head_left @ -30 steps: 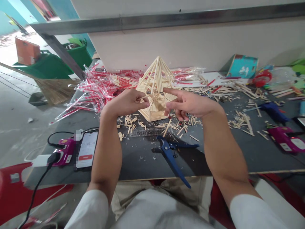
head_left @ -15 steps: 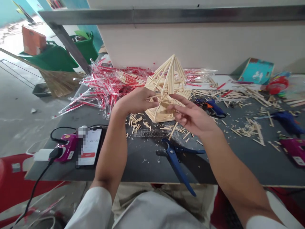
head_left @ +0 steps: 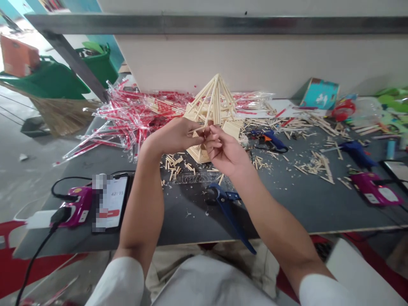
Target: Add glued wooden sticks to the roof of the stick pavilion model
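Right hand (head_left: pixel 225 149) has drawn left, curling in beside the left hand (head_left: pixel 172 137), both gripping the wooden-stick pyramid (head_left: pixel 216 102).

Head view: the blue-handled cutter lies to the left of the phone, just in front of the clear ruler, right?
Not quite: the head view shows the blue-handled cutter to the right of the phone, not the left. It does lie just in front of the clear ruler.

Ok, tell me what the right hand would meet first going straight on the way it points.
Likely the stick in the left hand, just off the right hand's fingertips; depth is unclear.
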A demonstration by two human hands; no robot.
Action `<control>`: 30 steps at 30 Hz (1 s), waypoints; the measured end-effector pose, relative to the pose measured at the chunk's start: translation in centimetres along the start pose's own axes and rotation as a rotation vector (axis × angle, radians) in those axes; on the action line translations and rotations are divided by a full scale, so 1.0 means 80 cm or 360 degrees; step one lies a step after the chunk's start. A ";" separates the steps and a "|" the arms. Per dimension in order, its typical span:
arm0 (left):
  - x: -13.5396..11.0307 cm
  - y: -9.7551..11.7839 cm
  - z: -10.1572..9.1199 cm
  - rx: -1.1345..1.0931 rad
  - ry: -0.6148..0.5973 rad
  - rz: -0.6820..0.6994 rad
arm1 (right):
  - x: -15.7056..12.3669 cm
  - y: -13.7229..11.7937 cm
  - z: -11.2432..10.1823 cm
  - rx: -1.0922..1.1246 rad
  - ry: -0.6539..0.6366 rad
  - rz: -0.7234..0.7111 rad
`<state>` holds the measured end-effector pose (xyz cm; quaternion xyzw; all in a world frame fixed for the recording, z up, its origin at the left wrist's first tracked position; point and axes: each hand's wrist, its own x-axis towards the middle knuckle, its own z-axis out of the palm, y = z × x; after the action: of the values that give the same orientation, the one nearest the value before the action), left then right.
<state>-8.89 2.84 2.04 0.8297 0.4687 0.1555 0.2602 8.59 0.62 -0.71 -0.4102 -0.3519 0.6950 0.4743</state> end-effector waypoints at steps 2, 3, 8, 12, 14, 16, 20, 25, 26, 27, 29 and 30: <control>0.000 -0.003 -0.001 0.0015 -0.0004 -0.0002 | 0.003 0.002 0.000 -0.0091 0.0038 -0.0056; 0.000 -0.005 -0.001 0.0019 -0.0002 0.0003 | 0.005 0.003 -0.001 -0.0120 0.0047 -0.0082; 0.000 -0.010 -0.002 0.0030 0.0015 0.0059 | 0.012 0.008 -0.004 -0.0217 0.0035 -0.0163; 0.001 -0.007 -0.001 0.0067 0.0008 0.0035 | 0.017 0.010 0.004 -0.0029 0.0089 -0.0131; 0.001 -0.005 -0.001 0.0093 0.0004 0.0016 | 0.019 0.010 0.011 -0.0014 0.0131 -0.0117; 0.001 -0.004 -0.001 0.0127 0.0010 0.0015 | 0.021 0.011 0.017 -0.0065 0.0170 -0.0098; -0.002 -0.002 -0.003 0.0137 0.0021 0.0009 | 0.024 0.014 0.024 0.0092 0.0239 -0.0063; -0.006 0.000 -0.007 0.0089 0.0048 -0.0051 | 0.025 0.022 0.028 0.0441 0.0264 -0.0071; -0.007 -0.001 -0.007 0.0081 0.0064 -0.0061 | 0.025 0.023 0.028 0.0487 0.0268 -0.0065; -0.007 -0.001 -0.007 0.0078 0.0088 -0.0068 | 0.024 0.024 0.028 0.0522 0.0272 -0.0060; -0.007 -0.004 -0.007 0.0090 0.0157 -0.0081 | 0.020 0.025 0.027 0.0573 0.0265 -0.0060; -0.006 -0.005 -0.007 0.0099 0.0199 -0.0085 | 0.016 0.026 0.025 0.0586 0.0240 -0.0060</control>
<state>-9.71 2.74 2.21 0.8133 0.5106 0.1852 0.2086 5.75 1.00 -2.01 -0.3608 -0.1900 0.7058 0.5792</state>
